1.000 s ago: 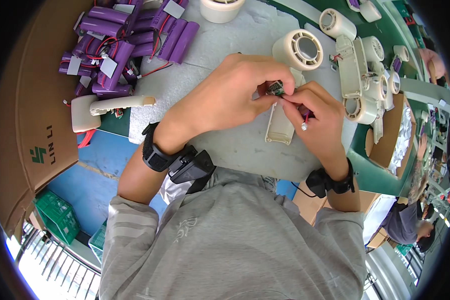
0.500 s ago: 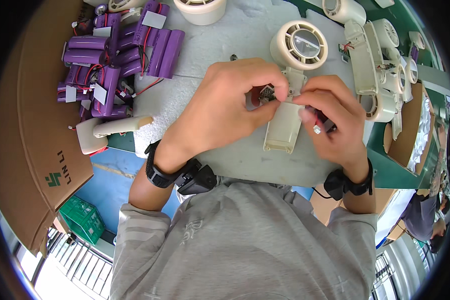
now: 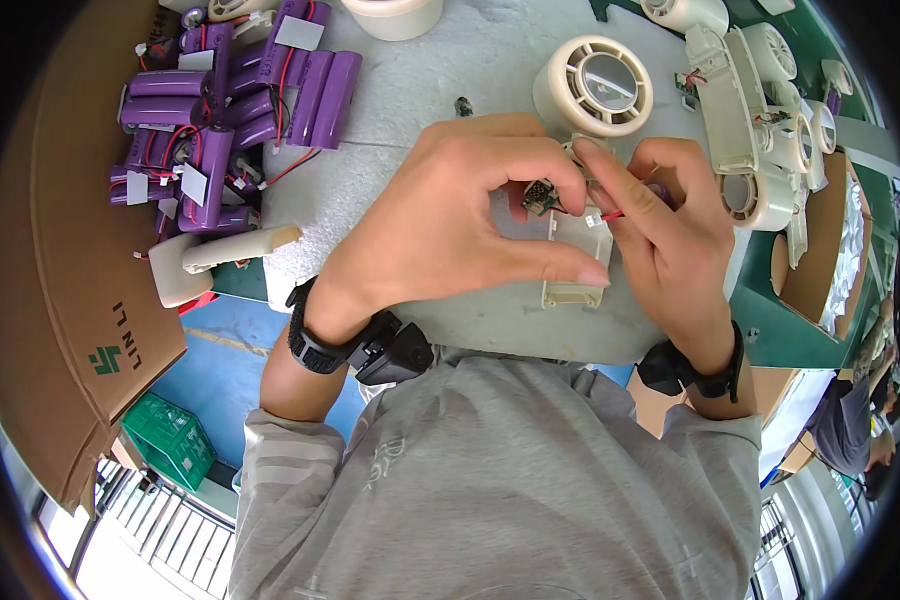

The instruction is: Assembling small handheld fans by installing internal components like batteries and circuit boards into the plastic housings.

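A cream handheld fan lies face up, its round head [image 3: 592,87] away from me and its open handle shell [image 3: 576,262] toward me. My left hand [image 3: 460,210] reaches over the handle, fingers curled round a small circuit board [image 3: 541,196], thumb stretched apart over the shell. My right hand [image 3: 670,225] is beside the handle, its fingers curled round a purple battery [image 3: 660,194], mostly hidden in the palm. A white plug [image 3: 594,219] on a red wire shows between my hands. The fingertips partly hide the handle's upper end.
Purple batteries [image 3: 205,130] with wires pile up at left beside a cardboard box [image 3: 60,270]. A cream handle cover [image 3: 240,250] lies nearer. More fan parts [image 3: 725,105] are at right, by an open carton [image 3: 820,270]. Another person [image 3: 840,430] is at far right.
My left thumb has moved away from the fingers toward me, opening the pinch. My right fingers have shifted, bringing the white plug left over the handle. The view has moved slightly.
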Demonstrator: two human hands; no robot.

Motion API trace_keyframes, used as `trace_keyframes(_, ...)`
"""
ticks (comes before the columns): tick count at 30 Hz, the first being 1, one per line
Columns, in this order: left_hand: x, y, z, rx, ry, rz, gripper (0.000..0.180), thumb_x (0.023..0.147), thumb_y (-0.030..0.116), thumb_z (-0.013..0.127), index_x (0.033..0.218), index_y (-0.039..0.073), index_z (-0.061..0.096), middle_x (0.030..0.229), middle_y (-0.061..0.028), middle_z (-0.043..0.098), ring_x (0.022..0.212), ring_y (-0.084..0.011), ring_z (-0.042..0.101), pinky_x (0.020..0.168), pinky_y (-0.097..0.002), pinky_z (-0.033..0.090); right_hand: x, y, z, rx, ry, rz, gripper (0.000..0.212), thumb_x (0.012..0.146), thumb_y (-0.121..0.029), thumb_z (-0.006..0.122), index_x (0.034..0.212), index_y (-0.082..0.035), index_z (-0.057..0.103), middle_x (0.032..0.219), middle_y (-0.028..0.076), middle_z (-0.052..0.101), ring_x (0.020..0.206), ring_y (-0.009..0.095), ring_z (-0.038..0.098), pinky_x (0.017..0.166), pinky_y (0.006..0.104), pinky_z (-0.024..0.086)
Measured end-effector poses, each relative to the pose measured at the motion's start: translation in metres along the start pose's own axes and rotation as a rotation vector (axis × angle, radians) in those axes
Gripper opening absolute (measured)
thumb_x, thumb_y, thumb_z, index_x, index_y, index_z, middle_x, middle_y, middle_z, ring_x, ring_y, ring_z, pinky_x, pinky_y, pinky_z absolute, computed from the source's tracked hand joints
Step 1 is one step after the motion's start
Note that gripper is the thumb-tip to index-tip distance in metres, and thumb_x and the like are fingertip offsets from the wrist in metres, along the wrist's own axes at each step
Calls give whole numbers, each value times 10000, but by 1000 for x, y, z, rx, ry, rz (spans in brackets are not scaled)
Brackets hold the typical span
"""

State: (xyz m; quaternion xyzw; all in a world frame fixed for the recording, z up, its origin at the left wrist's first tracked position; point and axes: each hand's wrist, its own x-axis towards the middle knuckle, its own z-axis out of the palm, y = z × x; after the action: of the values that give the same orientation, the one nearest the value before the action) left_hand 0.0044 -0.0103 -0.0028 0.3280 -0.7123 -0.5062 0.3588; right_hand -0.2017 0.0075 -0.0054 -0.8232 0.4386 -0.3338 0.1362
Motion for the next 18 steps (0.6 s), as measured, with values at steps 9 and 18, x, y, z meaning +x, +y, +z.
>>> trace_keyframes(9, -1, -4, -1, -4, 16, -123, 112, 856, 81, 715, 860, -16, 660, 804, -73, 608, 698, -143, 558, 609, -271, 431, 4, 0, 3, 31, -10, -14, 387, 664, -4, 768, 1036, -107, 734, 890, 28, 539, 591, 122, 538, 467, 267, 444)
trace_keyframes(18, -3, -7, -1, -51, 47, -98, 178, 882, 141, 683, 790, -11, 671, 685, -85, 564, 568, -163, 508, 513, -288, 376, 1, 1, -8, 150, -33, -43, 246, 700, 5, 801, 933, -24, 727, 902, 75, 584, 627, 122, 554, 519, 245, 419)
